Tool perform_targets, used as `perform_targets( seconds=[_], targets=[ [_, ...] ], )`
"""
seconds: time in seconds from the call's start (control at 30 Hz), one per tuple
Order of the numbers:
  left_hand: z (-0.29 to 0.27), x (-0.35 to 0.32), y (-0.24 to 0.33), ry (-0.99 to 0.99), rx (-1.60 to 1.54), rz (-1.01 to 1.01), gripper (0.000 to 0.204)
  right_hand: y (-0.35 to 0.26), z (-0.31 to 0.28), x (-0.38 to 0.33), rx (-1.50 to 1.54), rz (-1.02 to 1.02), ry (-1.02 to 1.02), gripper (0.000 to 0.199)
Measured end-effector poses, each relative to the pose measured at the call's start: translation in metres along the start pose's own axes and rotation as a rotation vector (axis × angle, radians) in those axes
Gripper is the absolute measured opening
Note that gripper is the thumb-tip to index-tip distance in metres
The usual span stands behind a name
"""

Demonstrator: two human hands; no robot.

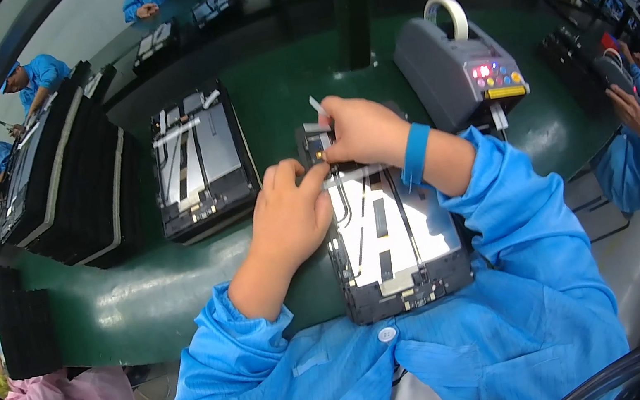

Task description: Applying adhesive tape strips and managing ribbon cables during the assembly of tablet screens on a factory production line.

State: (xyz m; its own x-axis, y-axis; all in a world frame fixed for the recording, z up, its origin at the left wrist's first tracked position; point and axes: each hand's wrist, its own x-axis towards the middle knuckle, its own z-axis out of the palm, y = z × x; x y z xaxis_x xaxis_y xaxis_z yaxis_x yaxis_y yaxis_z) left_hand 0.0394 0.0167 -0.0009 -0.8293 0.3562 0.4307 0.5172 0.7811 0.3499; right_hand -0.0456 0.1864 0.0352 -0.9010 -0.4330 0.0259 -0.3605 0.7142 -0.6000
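Note:
An opened tablet (pixel 402 229), with bright silver panels, black cables and a dark frame, lies before me against my blue jacket. My left hand (pixel 288 209) is at its upper left edge, fingers bent and closed against it; its thumb is mostly hidden. Over the tablet's far end, my right hand (pixel 363 130), with a blue wrist band (pixel 416 154), pinches a short whitish strip of tape (pixel 317 106). The strip's free end sticks up past the fingers. Both hands' fingertips are close together over the dark upper part.
A grey tape dispenser (pixel 454 66) with a white roll stands at the far right. Left of me, another opened tablet (pixel 201 164) rests on the green table (pixel 144 303). Tall black foam stacks (pixel 70 181) stand farther left. A green post (pixel 353 6) rises ahead; co-workers sit around.

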Motion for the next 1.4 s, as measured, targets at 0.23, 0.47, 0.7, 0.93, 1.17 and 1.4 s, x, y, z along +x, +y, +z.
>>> perform_targets(
  seconds=[0.23,0.47,0.7,0.93,1.17,1.4],
  targets=[
    [0.002,-0.005,0.000,0.048,-0.040,0.026,0.034,-0.002,-0.004,-0.005,0.092,0.017,-0.037,0.041],
    [0.001,-0.015,0.000,0.067,-0.059,0.019,0.031,0.009,0.013,-0.009,0.113,-0.064,0.010,0.032],
    [-0.001,-0.015,0.003,0.057,-0.026,-0.004,0.031,0.009,0.010,-0.009,0.134,-0.057,0.000,0.032],
    [0.003,-0.014,0.000,0.048,-0.059,-0.010,0.031,0.014,0.013,-0.007,0.115,-0.073,0.020,0.027],
    [0.002,-0.015,0.001,0.053,-0.068,-0.013,0.032,0.014,0.012,-0.008,0.147,-0.072,0.016,0.027],
    [-0.001,-0.013,0.001,0.057,-0.069,-0.010,0.032,0.009,0.009,-0.009,0.141,-0.050,0.022,0.025]
  ],
)
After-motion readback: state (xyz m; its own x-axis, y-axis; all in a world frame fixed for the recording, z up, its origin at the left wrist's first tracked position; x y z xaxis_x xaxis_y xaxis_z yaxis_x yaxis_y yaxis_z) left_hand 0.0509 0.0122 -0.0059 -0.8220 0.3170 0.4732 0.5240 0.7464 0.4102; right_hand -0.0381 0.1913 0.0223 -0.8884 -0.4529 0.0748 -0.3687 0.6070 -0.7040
